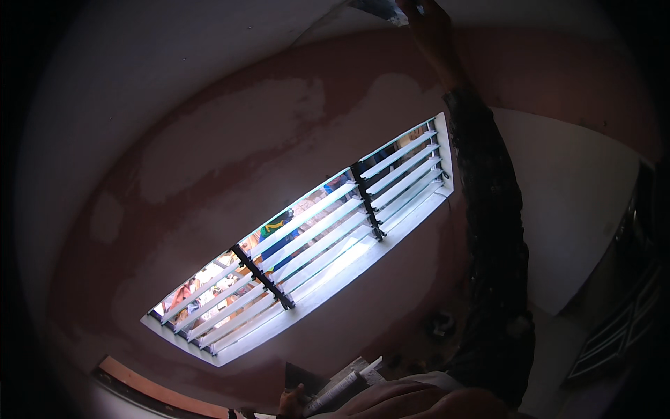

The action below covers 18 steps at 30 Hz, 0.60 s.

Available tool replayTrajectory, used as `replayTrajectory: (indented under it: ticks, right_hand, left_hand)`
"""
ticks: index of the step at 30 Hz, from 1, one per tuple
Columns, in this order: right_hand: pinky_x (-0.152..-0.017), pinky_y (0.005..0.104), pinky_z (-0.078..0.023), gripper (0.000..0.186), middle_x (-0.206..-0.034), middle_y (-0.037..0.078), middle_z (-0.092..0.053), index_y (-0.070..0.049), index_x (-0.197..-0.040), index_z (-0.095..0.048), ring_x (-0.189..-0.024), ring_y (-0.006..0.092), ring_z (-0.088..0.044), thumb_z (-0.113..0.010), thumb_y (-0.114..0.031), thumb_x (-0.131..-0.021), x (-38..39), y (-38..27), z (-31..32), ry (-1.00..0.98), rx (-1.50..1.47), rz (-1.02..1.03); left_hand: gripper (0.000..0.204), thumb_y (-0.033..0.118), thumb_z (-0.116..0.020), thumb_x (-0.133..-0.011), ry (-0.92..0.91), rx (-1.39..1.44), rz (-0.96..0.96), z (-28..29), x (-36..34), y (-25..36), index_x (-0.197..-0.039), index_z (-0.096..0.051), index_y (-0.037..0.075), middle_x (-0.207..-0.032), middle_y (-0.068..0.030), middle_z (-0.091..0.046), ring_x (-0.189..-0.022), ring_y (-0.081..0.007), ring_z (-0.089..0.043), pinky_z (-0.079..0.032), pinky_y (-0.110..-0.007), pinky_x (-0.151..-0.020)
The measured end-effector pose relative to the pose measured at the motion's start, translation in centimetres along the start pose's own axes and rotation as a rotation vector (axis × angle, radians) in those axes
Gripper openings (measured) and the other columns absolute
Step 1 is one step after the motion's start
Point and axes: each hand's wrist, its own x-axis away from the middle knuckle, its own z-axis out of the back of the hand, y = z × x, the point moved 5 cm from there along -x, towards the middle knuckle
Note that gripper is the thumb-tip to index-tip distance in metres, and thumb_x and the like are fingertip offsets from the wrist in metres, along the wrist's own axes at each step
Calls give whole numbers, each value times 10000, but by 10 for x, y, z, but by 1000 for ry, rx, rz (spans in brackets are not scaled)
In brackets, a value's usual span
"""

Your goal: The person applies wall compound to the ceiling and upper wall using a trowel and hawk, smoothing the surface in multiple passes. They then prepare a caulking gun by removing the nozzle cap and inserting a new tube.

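Note:
My right hand (427, 21) is raised to the upper edge of the view, gripping a wide flat metal blade (377, 10) against the pale ceiling (209, 49). My right arm, in a dark sleeve, runs up the right side. Low in the centre, my left hand (293, 398) holds a dark flat blade (303, 376), partly hidden, beside pale, streaked items (349, 384) that I cannot make out clearly. Below the ceiling, the reddish wall (105, 265) has irregular pale patches.
A louvred glass window (300, 244) in a white frame crosses the wall, with people and coloured objects visible outside. A brown-edged opening or ledge (139, 377) lies lower left. At right are a pale panel (558, 209) and a dark metal grille (607, 328).

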Motion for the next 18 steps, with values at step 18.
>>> replayTrajectory:
  ticks: [18]
  right_hand:
    - [-817, 453, -525, 273, -987, 262, -704, 8, -1064, -649, -962, 424, -673, -634, -244, -962, -37, -20, 21, -8, -56, 224]
  left_hand:
    - [410, 328, -781, -906, -65, 6, 14, -2, -7, -7, -601, -613, 111, -549, -8, -559, -456, -132, -458, -334, -321, -439]
